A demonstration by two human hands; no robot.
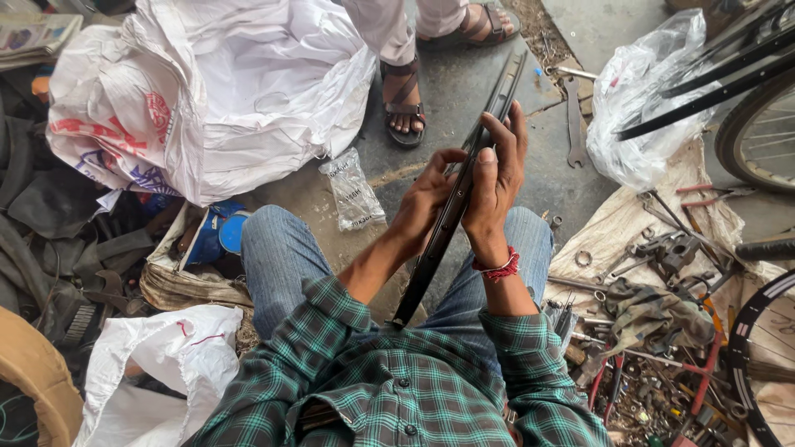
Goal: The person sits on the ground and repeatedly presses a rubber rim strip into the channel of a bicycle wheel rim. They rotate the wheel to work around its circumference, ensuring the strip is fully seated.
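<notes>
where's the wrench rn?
Head view, upper right: the wrench lies flat on the dark floor, between the rim in the person's hands and the clear plastic bag.

A big white sack (224, 91) with red and blue print lies upper left — a small clear packet (353, 190) on the floor beside it, another white bag (157, 372) lower left, a clear plastic bag (642, 99) upper right.

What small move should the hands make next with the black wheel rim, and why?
Probably slide both hands a little further along the rim. The left hand and right hand grip it edge-on at one spot above the knees, fingers over its inner channel.
</notes>
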